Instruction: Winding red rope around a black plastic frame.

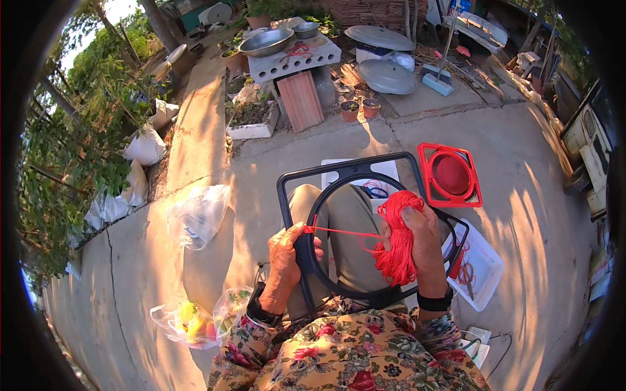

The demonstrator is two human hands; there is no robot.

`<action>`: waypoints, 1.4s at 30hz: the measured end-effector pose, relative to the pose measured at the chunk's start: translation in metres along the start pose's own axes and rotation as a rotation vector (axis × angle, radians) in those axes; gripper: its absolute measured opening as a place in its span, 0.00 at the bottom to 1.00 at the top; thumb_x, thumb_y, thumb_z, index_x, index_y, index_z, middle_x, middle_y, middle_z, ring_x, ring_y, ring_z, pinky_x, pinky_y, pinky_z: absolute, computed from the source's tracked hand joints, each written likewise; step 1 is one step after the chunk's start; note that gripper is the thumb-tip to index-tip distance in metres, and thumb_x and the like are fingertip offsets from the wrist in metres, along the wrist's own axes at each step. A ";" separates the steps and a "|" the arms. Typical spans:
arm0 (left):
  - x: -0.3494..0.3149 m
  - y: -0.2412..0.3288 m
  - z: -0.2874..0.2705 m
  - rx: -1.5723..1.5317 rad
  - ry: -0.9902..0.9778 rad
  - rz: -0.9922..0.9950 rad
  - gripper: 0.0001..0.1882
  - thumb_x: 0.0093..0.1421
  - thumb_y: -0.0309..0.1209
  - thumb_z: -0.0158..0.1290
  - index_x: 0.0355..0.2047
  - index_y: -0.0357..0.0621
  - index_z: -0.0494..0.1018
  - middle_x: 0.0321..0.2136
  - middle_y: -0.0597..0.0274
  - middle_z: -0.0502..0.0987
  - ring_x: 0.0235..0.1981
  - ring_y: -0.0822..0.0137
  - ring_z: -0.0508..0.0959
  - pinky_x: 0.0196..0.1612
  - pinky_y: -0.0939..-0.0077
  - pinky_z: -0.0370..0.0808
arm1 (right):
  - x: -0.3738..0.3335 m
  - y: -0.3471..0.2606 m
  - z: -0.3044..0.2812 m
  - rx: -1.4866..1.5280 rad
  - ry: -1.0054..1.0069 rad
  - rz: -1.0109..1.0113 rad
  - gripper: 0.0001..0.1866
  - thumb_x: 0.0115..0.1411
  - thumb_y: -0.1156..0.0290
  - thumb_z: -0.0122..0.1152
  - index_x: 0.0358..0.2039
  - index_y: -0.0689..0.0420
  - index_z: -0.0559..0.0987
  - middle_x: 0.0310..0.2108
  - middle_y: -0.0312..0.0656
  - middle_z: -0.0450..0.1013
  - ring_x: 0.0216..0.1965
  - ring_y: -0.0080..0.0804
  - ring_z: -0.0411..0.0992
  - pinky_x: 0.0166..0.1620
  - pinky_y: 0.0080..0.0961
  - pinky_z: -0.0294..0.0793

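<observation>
Across my lap rests a black frame point(305, 253), squarish outside with a round ring inside. My left hand point(282, 266) grips its left side, thumb and fingers pinched where red cord point(339, 230) wraps the ring. From there the cord runs taut to a thick skein of red cord point(396, 251). The skein is in my right hand point(424, 238), whose fingers close around its upper part, over the right side of the ring. Behind the skein, part of the frame is hidden.
A red square frame with a round centre point(450, 174) lies ahead right. White trays point(490, 274) point(332, 177) sit beside and beyond my knees; the right one holds scissors point(466, 277). Plastic bags point(199, 215) point(186, 322) lie left. Farther off stand a block table point(293, 62) and flowerpots point(350, 111).
</observation>
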State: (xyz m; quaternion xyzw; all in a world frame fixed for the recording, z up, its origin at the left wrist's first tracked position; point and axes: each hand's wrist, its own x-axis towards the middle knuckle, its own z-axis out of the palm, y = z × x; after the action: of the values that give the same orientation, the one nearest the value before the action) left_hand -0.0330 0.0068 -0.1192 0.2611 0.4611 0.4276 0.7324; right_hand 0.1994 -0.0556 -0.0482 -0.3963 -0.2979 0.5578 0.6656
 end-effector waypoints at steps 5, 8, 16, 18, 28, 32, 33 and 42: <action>0.003 -0.001 -0.001 0.003 0.026 0.002 0.11 0.62 0.34 0.56 0.37 0.38 0.72 0.22 0.52 0.78 0.17 0.61 0.79 0.22 0.67 0.80 | 0.006 0.011 -0.018 -0.020 0.014 0.007 0.15 0.62 0.67 0.56 0.45 0.61 0.70 0.30 0.45 0.74 0.26 0.28 0.74 0.31 0.25 0.77; 0.003 0.000 -0.001 -0.011 0.023 -0.009 0.11 0.62 0.34 0.56 0.36 0.39 0.72 0.22 0.53 0.78 0.17 0.62 0.79 0.22 0.67 0.80 | 0.010 0.016 -0.032 0.078 0.001 -0.034 0.18 0.61 0.65 0.57 0.48 0.61 0.68 0.33 0.48 0.74 0.32 0.34 0.76 0.38 0.32 0.79; 0.003 0.000 0.001 -0.010 0.055 -0.008 0.10 0.61 0.33 0.59 0.36 0.40 0.73 0.21 0.54 0.78 0.16 0.63 0.78 0.20 0.69 0.79 | -0.005 0.034 -0.063 0.172 0.046 -0.119 0.30 0.63 0.53 0.58 0.54 0.65 0.67 0.44 0.51 0.73 0.46 0.40 0.74 0.52 0.40 0.74; 0.003 -0.001 0.002 0.006 0.048 -0.007 0.11 0.60 0.33 0.60 0.36 0.39 0.73 0.21 0.55 0.77 0.16 0.63 0.78 0.20 0.70 0.79 | -0.006 0.040 -0.066 0.210 0.059 -0.137 0.31 0.64 0.51 0.57 0.55 0.65 0.68 0.47 0.50 0.72 0.48 0.39 0.73 0.53 0.39 0.73; 0.005 -0.002 0.002 0.049 0.036 0.011 0.13 0.59 0.34 0.61 0.36 0.36 0.74 0.20 0.57 0.77 0.16 0.66 0.78 0.19 0.72 0.78 | -0.003 0.033 -0.104 0.126 0.095 -0.066 0.26 0.66 0.60 0.57 0.57 0.65 0.69 0.54 0.49 0.71 0.55 0.37 0.70 0.60 0.36 0.67; 0.005 -0.001 0.001 0.051 0.047 0.008 0.13 0.59 0.34 0.61 0.36 0.36 0.74 0.20 0.57 0.77 0.16 0.66 0.78 0.19 0.72 0.78 | -0.003 0.037 -0.116 -0.047 0.132 0.030 0.24 0.66 0.65 0.57 0.58 0.63 0.69 0.56 0.44 0.71 0.57 0.35 0.70 0.63 0.34 0.65; 0.005 -0.002 0.002 0.045 0.045 0.014 0.13 0.59 0.34 0.61 0.36 0.36 0.74 0.20 0.57 0.77 0.15 0.66 0.77 0.18 0.73 0.78 | -0.006 0.036 -0.117 0.005 0.179 0.027 0.23 0.67 0.63 0.55 0.58 0.63 0.69 0.56 0.44 0.71 0.56 0.38 0.70 0.63 0.35 0.65; 0.003 0.000 0.003 0.039 0.028 0.015 0.12 0.60 0.33 0.60 0.34 0.35 0.74 0.19 0.58 0.76 0.15 0.66 0.77 0.18 0.73 0.77 | -0.007 0.013 -0.135 0.281 0.139 -0.144 0.24 0.67 0.57 0.54 0.57 0.59 0.70 0.53 0.42 0.73 0.55 0.40 0.71 0.60 0.42 0.67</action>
State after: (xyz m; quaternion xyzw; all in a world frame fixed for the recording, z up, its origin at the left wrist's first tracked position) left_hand -0.0293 0.0093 -0.1196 0.2728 0.4776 0.4276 0.7174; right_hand 0.3045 -0.0881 -0.1273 -0.3145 -0.1979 0.5162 0.7717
